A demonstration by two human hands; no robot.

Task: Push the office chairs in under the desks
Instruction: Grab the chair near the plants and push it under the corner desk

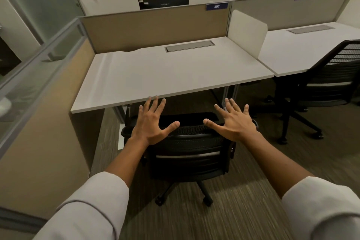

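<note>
The black mesh-backed office chair [187,150] stands on the striped carpet directly in front of the white rectangular desk [155,76] marked 307. Its seat front lies at or just under the near desk edge; its backrest and castors remain outside that edge. The left hand [151,122] and right hand [232,122] are both open, fingers spread, palms down over the top rail of the backrest. Contact with the rail cannot be confirmed; neither hand is closed on it.

Step in hand, as judged: the start of the push on this chair. The next move calls for both palms on the rail and an even forward push toward the desk.

A second black mesh office chair [327,87] stands to the right of this desk, at the neighbouring desk [296,52], angled and not fully pushed in.
</note>
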